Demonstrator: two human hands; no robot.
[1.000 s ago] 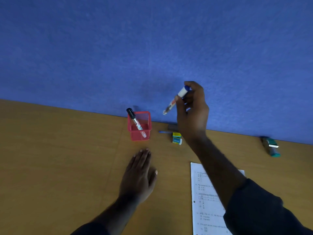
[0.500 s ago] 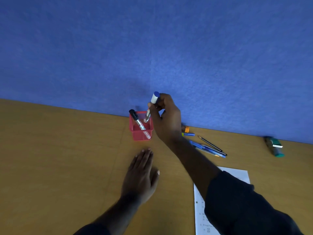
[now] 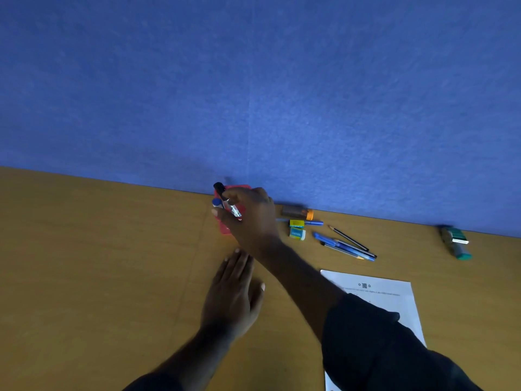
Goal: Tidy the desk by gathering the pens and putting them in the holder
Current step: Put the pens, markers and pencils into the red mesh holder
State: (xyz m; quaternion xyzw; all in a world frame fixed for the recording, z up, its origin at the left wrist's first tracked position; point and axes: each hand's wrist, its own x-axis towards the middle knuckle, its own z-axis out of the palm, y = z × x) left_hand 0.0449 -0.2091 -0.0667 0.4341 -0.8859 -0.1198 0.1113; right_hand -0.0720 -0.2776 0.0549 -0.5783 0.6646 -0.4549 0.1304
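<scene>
The right hand [image 3: 251, 218] reached forward over the red mesh holder [image 3: 225, 228] at the far edge of the wooden surface [image 3: 98, 263], its forearm running back toward 5 o'clock into a dark sleeve [image 3: 375, 342]. Its fingers [image 3: 222, 214] were loosely spread and curved over the holder's mouth; whether they were touching the blue-capped marker [image 3: 216, 202] was hard to tell, since the hand covered most of it. That marker stood in the holder with only its blue cap showing at the hand's 9 o'clock side. A black-capped marker [image 3: 222, 193] leaned in the same holder, cap up toward 11 o'clock, its printed barrel partly hidden behind the fingers.

The left hand [image 3: 234, 294] lay flat, palm down on the surface, fingers together and pointing toward 12 o'clock, holding nothing, just at 6 o'clock from the holder.

At 3 o'clock from the holder, loose items lay on the surface: a blue pen [image 3: 310, 222] crossed by a small yellow box [image 3: 296, 223], a teal box [image 3: 297, 233] just below it, an orange-capped tube [image 3: 297, 212] against the blue wall [image 3: 253, 94], and a cluster of blue pens [image 3: 338, 245] with a black pencil [image 3: 349, 238] alongside. A printed sheet [image 3: 394, 300] sat under the right sleeve, and a green stamp-like object [image 3: 455, 241] lay far out at 3 o'clock
</scene>
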